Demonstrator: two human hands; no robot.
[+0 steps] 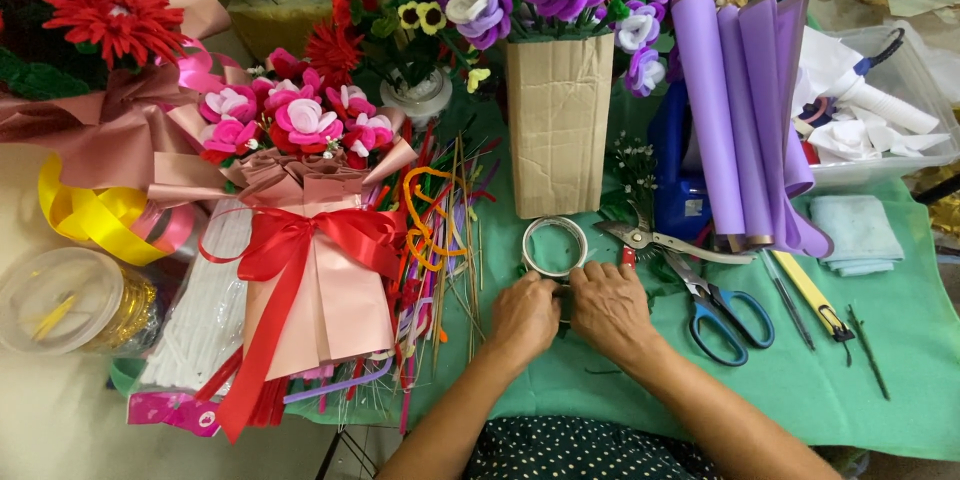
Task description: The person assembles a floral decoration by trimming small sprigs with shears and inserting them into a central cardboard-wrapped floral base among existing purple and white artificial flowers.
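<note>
Both hands sit close together at lower centre of the frame, knuckles up, on the green table cover (900,360). The left hand (523,317) and the right hand (610,305) curl inward with the fingertips meeting over a small dark item between them; that item is almost wholly hidden by the fingers, so its kind and whether either hand actually clamps it cannot be told. Just above the fingertips, touching or nearly touching them, lies a roll of clear tape (554,245). Right of the right hand lie pruning shears (650,238) and blue-handled scissors (728,318), near but apart from it. A brown paper-wrapped vase (558,125) stands behind the tape, its flowers cut off by the top edge. Rolled purple paper (735,110) stands at upper right. At left lies a pink bouquet with a red ribbon (300,240), overlapping a heap of coloured stems (445,230) whose lower ends are hidden. Both forearms leave the frame at the bottom edge.
</note>
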